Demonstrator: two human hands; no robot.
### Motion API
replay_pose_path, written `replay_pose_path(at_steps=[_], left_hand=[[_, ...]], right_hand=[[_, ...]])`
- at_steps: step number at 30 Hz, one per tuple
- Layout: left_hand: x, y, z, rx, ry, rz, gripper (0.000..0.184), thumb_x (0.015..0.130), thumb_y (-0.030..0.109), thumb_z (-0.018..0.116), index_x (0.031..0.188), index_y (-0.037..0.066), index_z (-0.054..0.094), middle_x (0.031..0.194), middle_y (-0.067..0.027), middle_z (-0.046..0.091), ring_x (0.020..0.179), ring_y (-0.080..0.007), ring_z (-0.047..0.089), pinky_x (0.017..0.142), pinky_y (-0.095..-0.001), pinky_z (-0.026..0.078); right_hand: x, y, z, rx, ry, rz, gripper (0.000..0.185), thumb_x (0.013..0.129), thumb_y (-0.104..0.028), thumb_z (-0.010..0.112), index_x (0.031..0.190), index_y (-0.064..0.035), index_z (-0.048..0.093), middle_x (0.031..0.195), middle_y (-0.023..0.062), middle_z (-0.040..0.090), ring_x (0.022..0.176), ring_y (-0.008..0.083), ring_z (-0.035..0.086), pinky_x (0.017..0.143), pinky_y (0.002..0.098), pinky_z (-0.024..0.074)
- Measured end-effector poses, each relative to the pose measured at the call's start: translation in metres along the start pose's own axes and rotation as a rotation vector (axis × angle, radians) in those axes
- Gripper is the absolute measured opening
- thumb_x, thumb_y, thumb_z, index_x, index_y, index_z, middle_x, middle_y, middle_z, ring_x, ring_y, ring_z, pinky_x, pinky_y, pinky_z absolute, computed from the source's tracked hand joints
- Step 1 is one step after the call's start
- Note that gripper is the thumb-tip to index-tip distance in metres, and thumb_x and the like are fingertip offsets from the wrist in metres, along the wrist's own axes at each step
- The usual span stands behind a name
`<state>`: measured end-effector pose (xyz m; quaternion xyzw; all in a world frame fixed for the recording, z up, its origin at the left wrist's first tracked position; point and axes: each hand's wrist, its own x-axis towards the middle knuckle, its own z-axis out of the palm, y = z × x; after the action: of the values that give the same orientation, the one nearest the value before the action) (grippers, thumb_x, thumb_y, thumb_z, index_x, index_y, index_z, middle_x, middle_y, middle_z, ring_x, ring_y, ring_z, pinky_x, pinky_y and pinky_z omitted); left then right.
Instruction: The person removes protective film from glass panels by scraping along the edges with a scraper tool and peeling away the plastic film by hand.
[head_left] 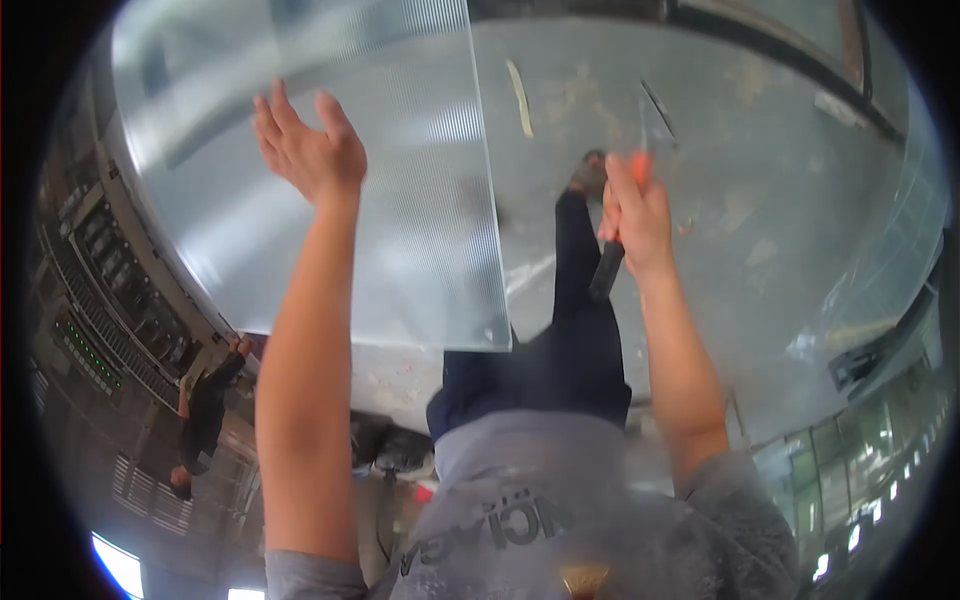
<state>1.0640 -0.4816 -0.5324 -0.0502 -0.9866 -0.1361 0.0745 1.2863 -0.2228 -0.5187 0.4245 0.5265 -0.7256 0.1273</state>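
Observation:
A large translucent ribbed sheet (420, 230) fills the upper left of the head view, its straight right edge ending near my legs. Over the sheet is my left hand (315, 150), fingers spread and holding nothing; whether it touches the surface I cannot tell. To the right of the sheet, my right hand (638, 215) is wrapped round a tool with a black and orange handle (607, 270). The tool's thin far end, above the orange part, is blurred.
On the grey floor (560, 60) lie a pale yellow strip (520, 98) and a thin dark strip (658, 108). Another person (205, 415) is at the far left near machinery (120, 270). Clear film or sheeting (880, 270) is at the right.

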Motion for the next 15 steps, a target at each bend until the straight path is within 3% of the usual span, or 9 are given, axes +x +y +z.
replay_pose_path(at_steps=[2,5,9,12,14,15], left_hand=[[-0.011,-0.005,-0.006,-0.014,-0.041,0.020,0.063,0.093,0.044,0.048,0.146,0.011,0.039,0.154,-0.0194,0.030,0.143,-0.0374,0.024,0.117,-0.0494,0.017],[-0.003,-0.002,-0.001,-0.037,0.003,0.027,0.064,0.093,0.045,0.048,0.145,0.009,0.039,0.153,-0.0207,0.031,0.143,-0.0369,0.024,0.117,-0.0483,0.016],[-0.012,-0.019,-0.005,-0.083,-0.003,0.082,0.062,0.093,0.042,0.052,0.142,0.006,0.042,0.152,-0.0210,0.031,0.140,-0.0353,0.028,0.116,-0.0458,0.021],[-0.034,-0.027,-0.021,-0.623,0.096,0.339,0.046,0.096,0.030,0.056,0.132,0.003,0.051,0.136,-0.0203,0.049,0.123,-0.0282,0.048,0.106,-0.0396,0.036],[-0.091,-0.034,-0.052,-1.008,-0.318,0.316,0.027,0.098,0.018,0.057,0.119,0.000,0.059,0.109,-0.0151,0.063,0.098,-0.0196,0.059,0.090,-0.0316,0.046],[-0.131,-0.037,-0.074,-1.108,-0.531,0.264,0.020,0.101,0.014,0.054,0.111,0.000,0.063,0.092,-0.0082,0.067,0.083,-0.0162,0.061,0.080,-0.0269,0.048]], right_hand=[[-0.034,0.015,0.011,-0.174,0.127,0.136,0.025,0.099,-0.028,0.054,0.104,-0.0036,0.056,0.067,0.0022,0.054,0.045,0.0079,0.046,0.043,0.0228,0.0378],[-0.066,0.028,0.023,-0.147,0.436,-0.216,0.027,0.101,-0.028,0.050,0.111,-0.0033,0.057,0.065,0.0009,0.051,0.046,0.0075,0.046,0.044,0.0232,0.0399],[-0.133,0.088,0.032,-0.010,0.487,-0.058,0.032,0.103,-0.028,0.045,0.119,-0.0028,0.056,0.065,0.0022,0.051,0.047,0.0087,0.048,0.044,0.0262,0.0427],[-0.180,0.123,0.058,0.415,0.529,-0.109,0.032,0.103,-0.032,0.040,0.108,-0.0059,0.057,0.069,0.0041,0.053,0.047,0.0124,0.049,0.046,0.0299,0.0443],[-0.202,0.143,0.073,0.587,0.578,-0.131,0.032,0.103,-0.034,0.040,0.104,-0.0069,0.056,0.068,0.0035,0.052,0.047,0.0135,0.048,0.046,0.0306,0.0447],[-0.213,0.151,0.084,0.733,0.590,-0.164,0.033,0.103,-0.036,0.040,0.100,-0.0079,0.055,0.067,0.0029,0.051,0.046,0.0147,0.048,0.047,0.0313,0.0451]])
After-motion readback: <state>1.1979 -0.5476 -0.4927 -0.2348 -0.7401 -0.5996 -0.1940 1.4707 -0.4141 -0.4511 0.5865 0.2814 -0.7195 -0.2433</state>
